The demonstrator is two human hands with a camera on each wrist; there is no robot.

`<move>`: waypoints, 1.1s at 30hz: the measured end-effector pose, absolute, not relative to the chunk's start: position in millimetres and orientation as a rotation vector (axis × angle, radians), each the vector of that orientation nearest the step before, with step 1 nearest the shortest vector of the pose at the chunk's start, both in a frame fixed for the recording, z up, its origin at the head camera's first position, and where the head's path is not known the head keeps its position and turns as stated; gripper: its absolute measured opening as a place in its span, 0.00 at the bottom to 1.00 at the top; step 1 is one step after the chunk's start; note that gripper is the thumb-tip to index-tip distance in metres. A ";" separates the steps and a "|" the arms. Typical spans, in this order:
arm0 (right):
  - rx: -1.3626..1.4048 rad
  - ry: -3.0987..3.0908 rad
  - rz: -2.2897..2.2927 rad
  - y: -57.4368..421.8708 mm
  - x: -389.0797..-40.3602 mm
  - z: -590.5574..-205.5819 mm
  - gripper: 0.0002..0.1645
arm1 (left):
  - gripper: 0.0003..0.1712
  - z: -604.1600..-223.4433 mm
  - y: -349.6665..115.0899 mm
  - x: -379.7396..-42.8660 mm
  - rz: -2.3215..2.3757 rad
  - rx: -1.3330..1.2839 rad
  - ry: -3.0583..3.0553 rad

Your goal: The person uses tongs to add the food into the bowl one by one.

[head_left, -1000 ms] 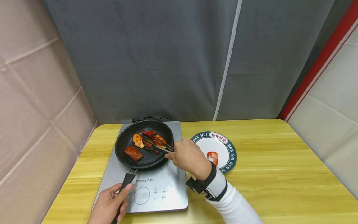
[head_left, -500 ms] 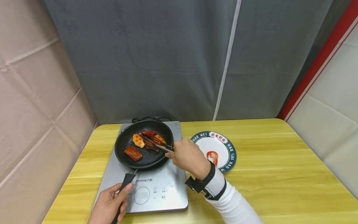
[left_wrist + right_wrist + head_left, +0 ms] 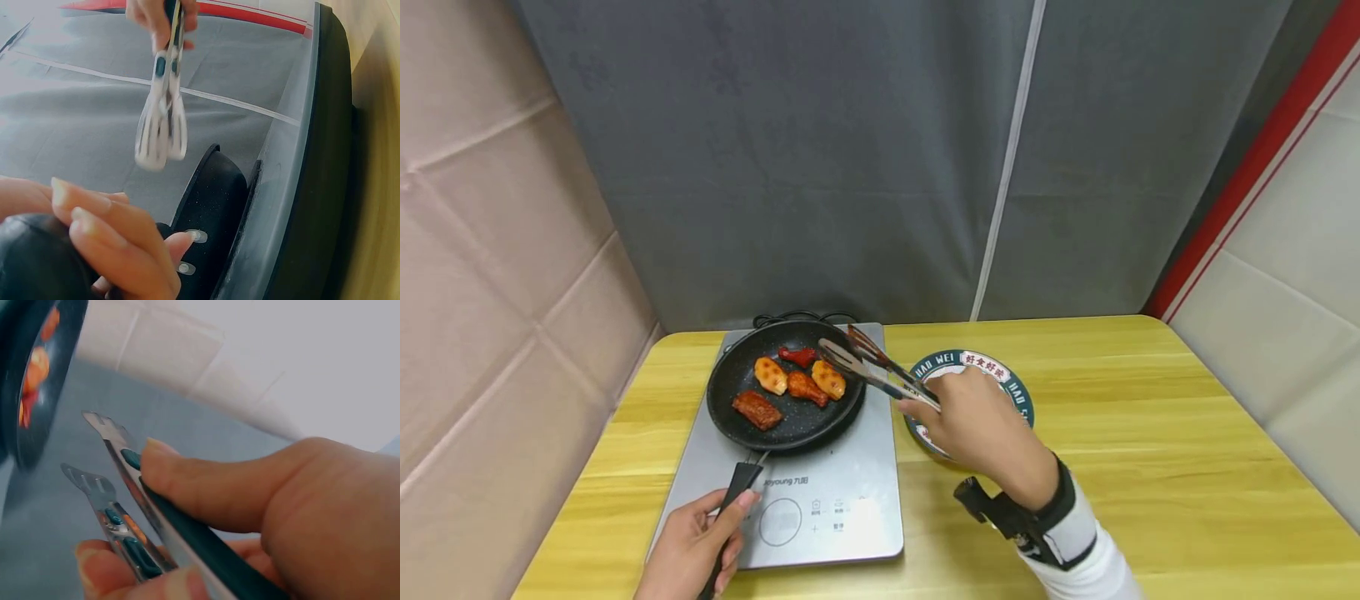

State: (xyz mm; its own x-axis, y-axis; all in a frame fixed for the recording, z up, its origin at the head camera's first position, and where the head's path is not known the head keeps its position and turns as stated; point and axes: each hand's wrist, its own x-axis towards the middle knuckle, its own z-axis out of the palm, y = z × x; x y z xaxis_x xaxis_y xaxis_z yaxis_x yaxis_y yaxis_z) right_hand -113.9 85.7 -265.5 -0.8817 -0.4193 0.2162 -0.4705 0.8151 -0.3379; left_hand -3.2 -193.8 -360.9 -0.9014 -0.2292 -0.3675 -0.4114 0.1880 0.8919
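Observation:
My left hand (image 3: pixel 694 546) grips the black handle (image 3: pixel 745 477) of a dark frying pan (image 3: pixel 797 431) on a silver induction cooker (image 3: pixel 868 529). In the pan lie a brown slab of meat (image 3: pixel 757 410), a drumstick (image 3: pixel 807 388), two orange-yellow wing-like pieces (image 3: pixel 771 375) and a red piece (image 3: pixel 797 357). My right hand (image 3: pixel 988 429) holds metal tongs (image 3: pixel 187 540) with green grips, thumb on one arm and fingers on the other. The tong tips are spread with nothing between them, over the pan's right rim in the head view. A round plate (image 3: pixel 1022 402) is partly hidden behind this hand.
The cooker stands on a yellow wooden table (image 3: pixel 1150 433), with a black cable (image 3: pixel 805 316) behind it. A grey curtain (image 3: pixel 820 167) closes off the back. Pale cloth walls (image 3: pixel 490 292) flank the table on both sides.
My right hand has drawn the tongs up and right, out of the pan toward the plate. The drumstick and wing it covered now show; the shrimp on the plate is hidden. My left hand stays put.

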 end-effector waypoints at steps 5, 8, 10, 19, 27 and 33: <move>0.649 -2.889 0.565 121.2 -110.1 -268.7 0.22 | 0.29 -360.9 -194.0 -3.5 1.797 -0.629 2.317; 0.592 -2.950 0.550 141.1 -109.2 -278.0 0.21 | 0.29 -361.3 -193.9 -3.7 1.801 -0.630 2.315; 0.557 -2.976 0.547 154.0 -109.3 -286.6 0.21 | 0.29 -361.7 -194.1 -3.4 1.809 -0.632 2.306; 0.412 -3.093 0.493 187.8 -102.7 -311.1 0.26 | 0.32 -364.5 -194.7 -1.5 1.841 -0.625 2.268; 0.323 -3.131 0.397 202.7 -92.6 -321.5 0.28 | 0.31 -362.3 -194.3 -2.7 1.840 -0.626 2.265; 0.281 -3.171 0.397 206.8 -89.8 -327.1 0.25 | 0.31 -361.8 -194.3 -3.4 1.823 -0.621 2.282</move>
